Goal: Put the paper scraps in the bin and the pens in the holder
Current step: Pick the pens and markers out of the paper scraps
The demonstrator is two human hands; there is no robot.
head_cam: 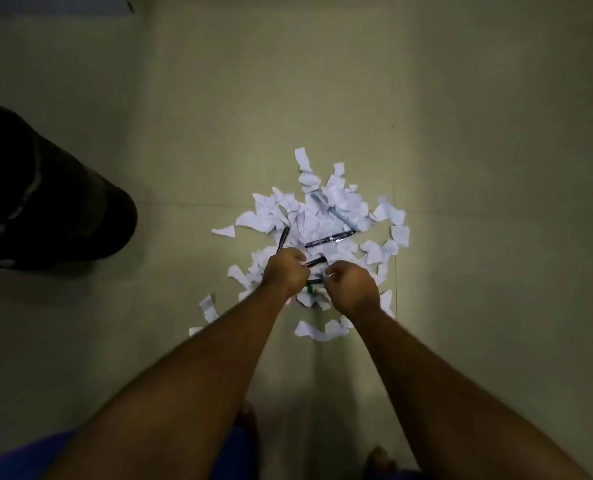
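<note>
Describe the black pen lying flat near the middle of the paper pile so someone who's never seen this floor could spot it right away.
Start at the heap of white paper scraps on the pale floor, ahead of both hands. Just beyond the hands, near the heap's centre, lies a black pen, nearly crosswise and fully exposed on top of the paper. Unlike the pen sticking out of the left hand, nothing touches it.

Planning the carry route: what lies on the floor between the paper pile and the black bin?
Head view: bare floor between the paper pile and black bin; nothing lies there.
</note>
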